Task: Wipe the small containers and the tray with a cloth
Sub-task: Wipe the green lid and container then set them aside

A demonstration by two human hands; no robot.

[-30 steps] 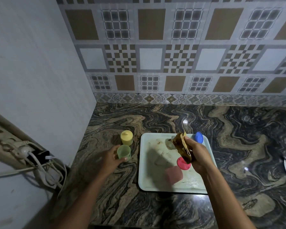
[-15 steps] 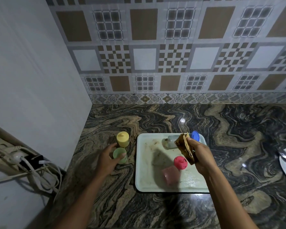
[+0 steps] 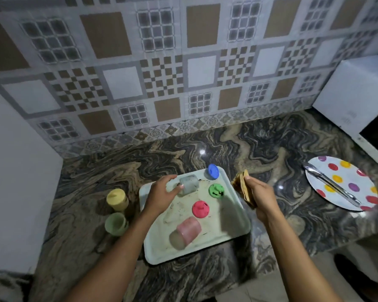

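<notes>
A pale tray (image 3: 238, 227) lies on the marbled counter. On it are a clear container (image 3: 189, 184) on its side, a pink container (image 3: 187, 233) on its side, and a blue lid (image 3: 213, 171), a green lid (image 3: 216, 190) and a red lid (image 3: 200, 209). My left hand (image 3: 162, 197) reaches over the tray, its thumb tip touching the clear container's near end and its fingers loosely spread. My right hand (image 3: 258, 195) grips a folded brown cloth (image 3: 241, 185) just past the tray's right rim. A lidded yellow container (image 3: 116, 199) and an open green container (image 3: 115, 223) stand left of the tray.
A polka-dot plate (image 3: 340, 184) with metal tongs (image 3: 332, 185) on it sits at the right. A white appliance (image 3: 358, 101) stands at the far right by the tiled wall. A plain wall closes off the left side.
My left hand let go of the green container and moved right onto the tray to the clear container. My right hand carried the cloth right, off the tray, uncovering the green lid.
</notes>
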